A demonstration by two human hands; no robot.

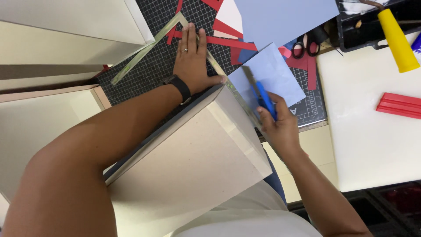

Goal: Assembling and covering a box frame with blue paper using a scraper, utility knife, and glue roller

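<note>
Blue paper [274,72], a small light piece, lies on the black cutting mat [164,57] at the far edge of the grey board box [193,149] in front of you, and your cut is under way along the clear ruler [218,66]. Your left hand [191,59] is spread flat, palm down, fingers together, pressing the ruler against the mat; it grips nothing. Your right hand [278,125] is closed around a blue-handled knife [264,98] whose tip rests on the paper just beside the ruler's edge. Whether the blade has bitten through yet you cannot tell from here.

As I judge it, you are mid-stroke on a trimming cut. The next move calls for steady downward pressure from the flat hand so the ruler does not slip, and a smooth pull of the knife toward you, tight to the ruler. Keep your thumb clear of the cutting line.

Red paper strips [228,41], a larger blue sheet [280,17] and scissors [305,44] lie beyond.
</note>
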